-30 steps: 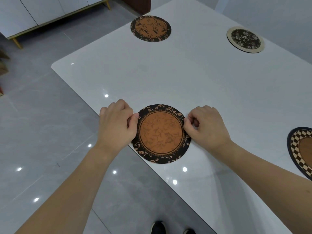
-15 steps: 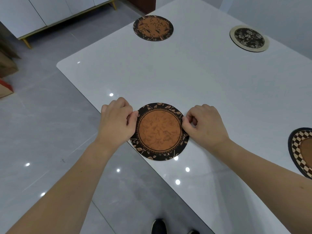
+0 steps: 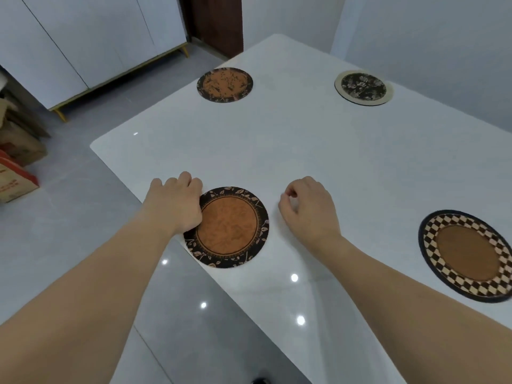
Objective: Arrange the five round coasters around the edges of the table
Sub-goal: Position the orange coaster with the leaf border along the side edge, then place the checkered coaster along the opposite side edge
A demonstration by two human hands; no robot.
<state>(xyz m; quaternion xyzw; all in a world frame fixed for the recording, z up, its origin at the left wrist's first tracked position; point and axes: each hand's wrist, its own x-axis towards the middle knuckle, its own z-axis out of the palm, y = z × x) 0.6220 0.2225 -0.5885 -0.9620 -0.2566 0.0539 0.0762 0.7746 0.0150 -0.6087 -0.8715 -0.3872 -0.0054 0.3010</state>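
A round coaster with an orange centre and a black leaf-pattern border (image 3: 230,231) lies at the near edge of the white table (image 3: 304,151), its lower left rim slightly over the edge. My left hand (image 3: 177,206) rests curled against the coaster's left rim and covers part of it. My right hand (image 3: 307,209) sits on the table a little to the right of the coaster, apart from it, fingers curled with nothing in them. A second orange coaster (image 3: 225,84) lies at the far left edge, a black floral one (image 3: 363,87) at the far right, and a checkered one (image 3: 468,256) at the near right.
Grey tiled floor runs along the table's left side. Cardboard boxes (image 3: 16,162) stand on the floor at the far left, with a white cabinet (image 3: 83,37) behind them. A dark door (image 3: 219,20) and pale walls close off the far end.
My right hand has let go of the near coaster and moved right, away from it. My left hand stays at the coaster's left rim. The camera has tilted up.
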